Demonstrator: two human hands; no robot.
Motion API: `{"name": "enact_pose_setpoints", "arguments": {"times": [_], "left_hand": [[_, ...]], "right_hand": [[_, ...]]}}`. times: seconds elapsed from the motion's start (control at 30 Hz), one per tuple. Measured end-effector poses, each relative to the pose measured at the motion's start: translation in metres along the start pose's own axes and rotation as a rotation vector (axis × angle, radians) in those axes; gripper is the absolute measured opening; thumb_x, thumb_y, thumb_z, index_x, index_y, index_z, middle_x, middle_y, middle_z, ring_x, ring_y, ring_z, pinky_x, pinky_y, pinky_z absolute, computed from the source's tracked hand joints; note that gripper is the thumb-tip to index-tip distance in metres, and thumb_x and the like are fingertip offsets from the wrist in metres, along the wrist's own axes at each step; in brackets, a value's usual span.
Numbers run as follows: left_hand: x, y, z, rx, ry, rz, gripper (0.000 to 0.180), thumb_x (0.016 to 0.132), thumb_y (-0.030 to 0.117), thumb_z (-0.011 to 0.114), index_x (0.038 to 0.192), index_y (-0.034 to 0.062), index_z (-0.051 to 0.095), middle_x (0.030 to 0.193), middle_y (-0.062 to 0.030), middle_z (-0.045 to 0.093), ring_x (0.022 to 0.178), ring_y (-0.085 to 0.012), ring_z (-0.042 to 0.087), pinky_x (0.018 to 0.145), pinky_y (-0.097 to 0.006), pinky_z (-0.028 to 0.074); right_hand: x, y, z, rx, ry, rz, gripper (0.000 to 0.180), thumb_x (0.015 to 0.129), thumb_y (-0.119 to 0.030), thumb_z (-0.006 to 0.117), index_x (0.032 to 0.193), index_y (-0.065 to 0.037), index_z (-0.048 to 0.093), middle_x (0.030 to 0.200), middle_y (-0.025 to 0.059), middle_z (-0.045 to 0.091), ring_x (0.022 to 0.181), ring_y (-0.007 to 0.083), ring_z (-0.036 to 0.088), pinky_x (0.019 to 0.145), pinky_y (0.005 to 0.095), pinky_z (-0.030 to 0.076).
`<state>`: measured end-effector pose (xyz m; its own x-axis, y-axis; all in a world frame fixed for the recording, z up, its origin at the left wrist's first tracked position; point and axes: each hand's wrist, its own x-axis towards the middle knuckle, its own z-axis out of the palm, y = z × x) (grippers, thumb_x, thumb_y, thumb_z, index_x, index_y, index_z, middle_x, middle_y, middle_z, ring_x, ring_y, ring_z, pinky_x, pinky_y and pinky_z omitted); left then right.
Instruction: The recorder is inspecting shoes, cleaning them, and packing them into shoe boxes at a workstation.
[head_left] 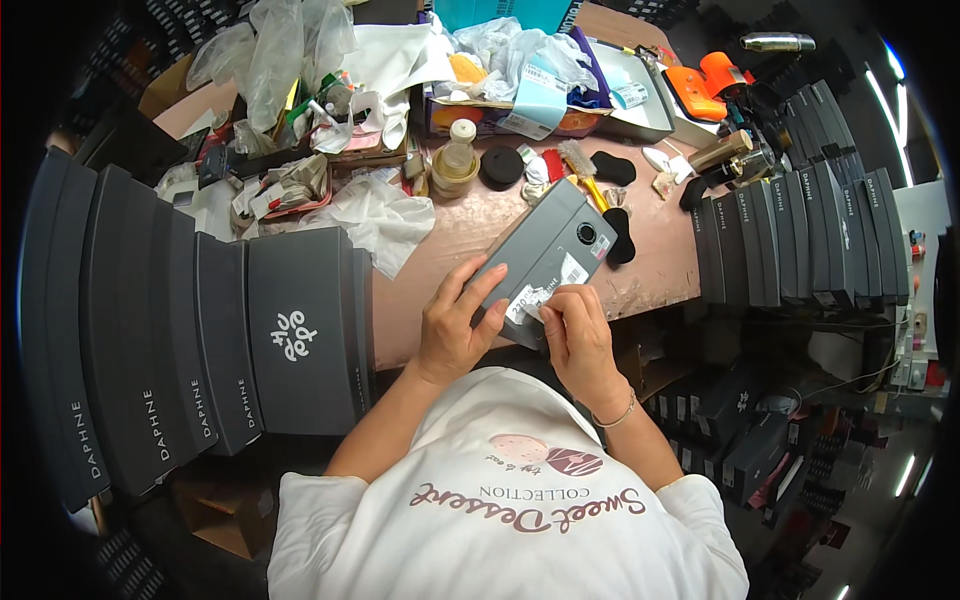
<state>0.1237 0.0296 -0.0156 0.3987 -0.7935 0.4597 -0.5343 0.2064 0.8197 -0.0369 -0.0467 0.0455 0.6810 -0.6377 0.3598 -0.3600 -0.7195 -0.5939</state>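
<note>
Grey cardboard, flat and oblong, makes up the shoe box (545,255) that lies tilted across the near edge of the pinkish-brown worktable (450,250), its narrow end face turned toward the person. The left hand (455,325) rests against the box's near left side, fingers spread fairly wide and lying flat on the lid. The right hand (575,330) sits at the box's near end, its fingers drawn together and pinched on a small white paper label (530,300) that lies on the end face; whether the label is fully stuck down cannot be told. A thin bracelet (615,415) circles the right wrist.

To the person's left, a row of dark grey shoe boxes (200,340) stands packed side by side, just beside the left forearm. Another row of similar dark boxes (810,235) stands at the table's right end. Behind the held box lie a small cream-capped bottle (458,150), black oval pads (615,235), crumpled clear plastic bags (275,50) and an orange tool (705,85).
</note>
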Motion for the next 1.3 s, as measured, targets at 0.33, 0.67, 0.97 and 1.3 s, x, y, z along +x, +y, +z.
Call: {"name": "enact_pose_setpoints", "arguments": {"times": [0.33,0.67,0.97,1.3], "left_hand": [[-0.002,0.000,0.001,-0.014,-0.012,-0.016,0.034,0.090,0.019,0.062,0.120,0.0021,0.063,0.125,-0.0208,0.057,0.110,-0.0348,0.061,0.093,-0.039,0.049],[-0.002,0.001,-0.005,-0.035,-0.010,-0.033,0.033,0.090,0.019,0.061,0.118,0.0011,0.064,0.124,-0.0207,0.058,0.109,-0.0345,0.060,0.094,-0.039,0.047],[-0.006,-0.002,0.009,0.088,-0.039,-0.066,0.036,0.090,0.015,0.055,0.121,-0.0010,0.061,0.127,-0.0217,0.056,0.119,-0.0358,0.053,0.103,-0.042,0.039],[-0.004,0.007,0.014,0.085,0.052,-0.107,0.062,0.097,0.046,0.050,0.134,-0.0043,0.049,0.135,-0.0203,0.050,0.126,-0.0317,0.048,0.106,-0.043,0.036]], "right_hand": [[0.007,0.008,-0.017,0.257,0.010,0.286,0.010,0.095,-0.006,0.058,0.091,0.002,0.053,0.082,0.0101,0.052,0.066,0.0182,0.050,0.060,0.0301,0.043],[0.037,0.071,-0.111,1.013,0.549,0.409,0.017,0.101,-0.021,0.054,0.097,-0.006,0.059,0.098,0.0076,0.067,0.083,0.0146,0.064,0.074,0.0308,0.054],[-0.110,0.181,-0.106,1.045,0.610,0.829,0.015,0.097,-0.018,0.059,0.103,-0.004,0.055,0.094,0.0095,0.064,0.086,0.0209,0.066,0.074,0.0375,0.057],[-0.337,0.382,-0.120,0.712,0.971,1.445,0.026,0.093,-0.038,0.061,0.108,-0.016,0.064,0.093,0.0017,0.069,0.072,0.0160,0.066,0.059,0.0315,0.055]]}}
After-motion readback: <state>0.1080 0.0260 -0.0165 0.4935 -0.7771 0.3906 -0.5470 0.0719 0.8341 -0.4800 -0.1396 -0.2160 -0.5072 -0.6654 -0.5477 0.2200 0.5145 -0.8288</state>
